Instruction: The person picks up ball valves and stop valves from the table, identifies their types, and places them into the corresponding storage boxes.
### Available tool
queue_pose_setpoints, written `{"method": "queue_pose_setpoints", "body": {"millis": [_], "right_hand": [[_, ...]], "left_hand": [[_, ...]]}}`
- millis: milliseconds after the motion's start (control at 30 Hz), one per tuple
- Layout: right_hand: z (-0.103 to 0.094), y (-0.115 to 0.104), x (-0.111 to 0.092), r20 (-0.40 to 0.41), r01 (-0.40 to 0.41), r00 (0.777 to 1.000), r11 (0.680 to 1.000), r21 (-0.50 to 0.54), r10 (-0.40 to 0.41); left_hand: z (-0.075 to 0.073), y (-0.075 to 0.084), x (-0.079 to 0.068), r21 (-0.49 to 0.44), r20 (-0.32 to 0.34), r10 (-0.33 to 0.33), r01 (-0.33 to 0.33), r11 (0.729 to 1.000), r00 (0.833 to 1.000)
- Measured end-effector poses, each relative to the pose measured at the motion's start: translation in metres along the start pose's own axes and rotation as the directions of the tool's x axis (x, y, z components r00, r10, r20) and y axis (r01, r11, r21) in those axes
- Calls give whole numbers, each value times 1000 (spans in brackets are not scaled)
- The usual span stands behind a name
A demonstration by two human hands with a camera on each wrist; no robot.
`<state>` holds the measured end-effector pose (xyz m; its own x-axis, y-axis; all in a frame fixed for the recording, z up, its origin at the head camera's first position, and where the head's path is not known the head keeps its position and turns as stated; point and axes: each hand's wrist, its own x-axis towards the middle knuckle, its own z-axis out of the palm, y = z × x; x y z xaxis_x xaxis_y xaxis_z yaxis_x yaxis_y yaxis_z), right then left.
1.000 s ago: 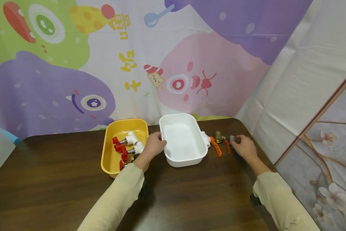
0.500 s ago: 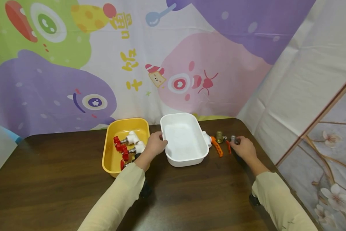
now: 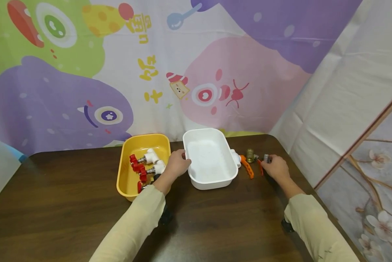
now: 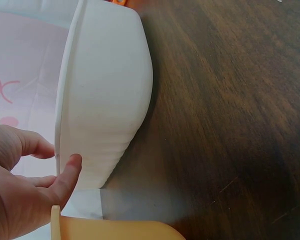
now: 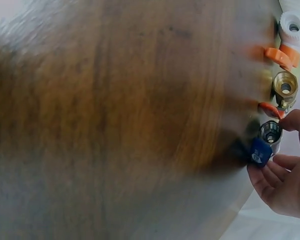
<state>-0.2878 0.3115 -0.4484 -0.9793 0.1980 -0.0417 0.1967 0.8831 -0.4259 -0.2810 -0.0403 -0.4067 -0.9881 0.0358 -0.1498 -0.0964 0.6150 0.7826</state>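
Observation:
My left hand [image 3: 178,163] pinches the left rim of a white plastic basin [image 3: 212,185]; in the left wrist view, its fingers [image 4: 70,170] lie on both sides of that rim. At the table's right, my right hand [image 3: 277,167] holds a small silver ball valve [image 5: 271,132] with a blue handle [image 5: 260,153]. In the right wrist view the thumb is at one side of the valve and the fingers are at the other. Beside it lies a brass ball valve [image 3: 250,155] with a red handle [image 5: 271,110]. A white plastic valve [image 3: 236,158] with an orange handle [image 3: 247,167] sits against the basin's right side.
Left of the basin stands a yellow basin [image 3: 124,174] holding several white valves with red handles [image 3: 143,174], partly hidden by my left arm. A printed cloth [image 3: 143,120] hangs behind the dark wooden table [image 3: 215,222]. Another pale curtain [image 3: 317,134] borders the right edge.
The head view has shifted slightly. The silver valve looks a little more upright in my right hand. My left hand keeps its place on the white basin's rim.

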Motion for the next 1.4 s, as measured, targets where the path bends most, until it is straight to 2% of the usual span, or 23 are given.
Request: {"method": "queue_pose_setpoints", "body": {"millis": [333,1000,1400], "right_hand": [[-1,1,2,31,-16,999,1000,-5,16],[-3,6,9,-4,-14,1000,993,-120,14],[-6,7,6,-5,9,1000,1000,-29,-9]], "left_hand": [[-1,1,-1,0,13,-1,1,1000,1000],[-1,1,0,3,11,2,-2,1000,1000],[-1,-1,1,-2,19,-14,14,1000,1000]]}}
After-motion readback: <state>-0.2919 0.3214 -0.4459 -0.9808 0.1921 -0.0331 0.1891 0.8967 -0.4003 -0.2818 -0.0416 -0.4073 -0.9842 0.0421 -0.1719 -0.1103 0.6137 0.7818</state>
